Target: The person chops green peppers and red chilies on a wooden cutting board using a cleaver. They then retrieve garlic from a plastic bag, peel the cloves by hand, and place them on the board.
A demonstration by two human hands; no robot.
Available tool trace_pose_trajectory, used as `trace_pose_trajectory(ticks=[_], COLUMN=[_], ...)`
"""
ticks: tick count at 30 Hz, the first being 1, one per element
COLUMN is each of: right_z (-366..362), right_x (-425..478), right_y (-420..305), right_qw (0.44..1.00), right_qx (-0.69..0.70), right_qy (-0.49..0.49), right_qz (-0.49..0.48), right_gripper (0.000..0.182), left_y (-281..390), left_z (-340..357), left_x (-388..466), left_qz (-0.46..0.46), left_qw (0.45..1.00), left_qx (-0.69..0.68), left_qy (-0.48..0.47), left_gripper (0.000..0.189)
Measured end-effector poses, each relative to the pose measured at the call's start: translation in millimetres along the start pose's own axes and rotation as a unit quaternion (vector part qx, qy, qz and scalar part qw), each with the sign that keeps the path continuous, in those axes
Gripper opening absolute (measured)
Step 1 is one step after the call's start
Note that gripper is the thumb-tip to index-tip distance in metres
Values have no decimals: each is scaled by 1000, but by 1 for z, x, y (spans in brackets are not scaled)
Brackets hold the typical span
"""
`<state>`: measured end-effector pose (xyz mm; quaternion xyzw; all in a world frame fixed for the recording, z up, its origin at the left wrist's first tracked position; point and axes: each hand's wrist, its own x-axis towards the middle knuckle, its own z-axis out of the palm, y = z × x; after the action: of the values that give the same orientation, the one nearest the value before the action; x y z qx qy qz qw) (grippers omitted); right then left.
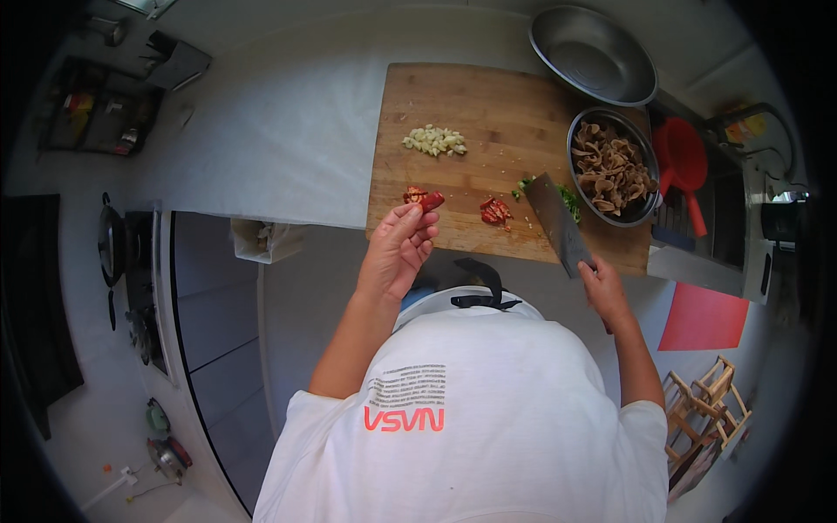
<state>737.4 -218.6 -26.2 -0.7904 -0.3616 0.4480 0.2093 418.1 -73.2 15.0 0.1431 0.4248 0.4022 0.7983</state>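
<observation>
A piece of red chili pepper [432, 201] is pinched between the fingertips of my left hand [403, 242], above the front left of the wooden cutting board [484, 98]. My right hand [605, 291] grips the handle of a cleaver [559, 225], whose blade slants over the board's right part. Chopped green pepper [569, 204] lies beside the blade, partly hidden by it. Left of the blade is a small pile of cut red chili [495, 211]; more red pieces [414, 194] lie just behind my left fingertips. Chopped garlic [434, 140] forms a pile farther back.
A metal bowl of brown wood-ear-like pieces [613, 168] stands on the board's right side, with a large metal bowl [594, 55] behind it. A red plastic colander [680, 153] is at the right by the sink. A white bin [252, 242] hangs below the counter edge [294, 219] at left.
</observation>
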Motion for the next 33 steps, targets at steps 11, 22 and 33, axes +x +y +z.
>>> trace_pose_trajectory(ticks=[11,22,33], right_z=[-7,25,84], right_x=[-7,-38,-77], right_y=[-14,-30,-49], right_qw=[1000,997,976], right_qx=[13,50,141], right_qy=[-7,47,132], right_qz=[1,29,105], right_gripper=[26,27,23], left_y=[3,27,81], left_z=[-10,-41,-85], left_x=[18,33,95], left_qz=[34,55,67], left_qw=[998,992,976], left_qx=[23,103,191], left_qy=[51,49,76], left_gripper=[16,18,19])
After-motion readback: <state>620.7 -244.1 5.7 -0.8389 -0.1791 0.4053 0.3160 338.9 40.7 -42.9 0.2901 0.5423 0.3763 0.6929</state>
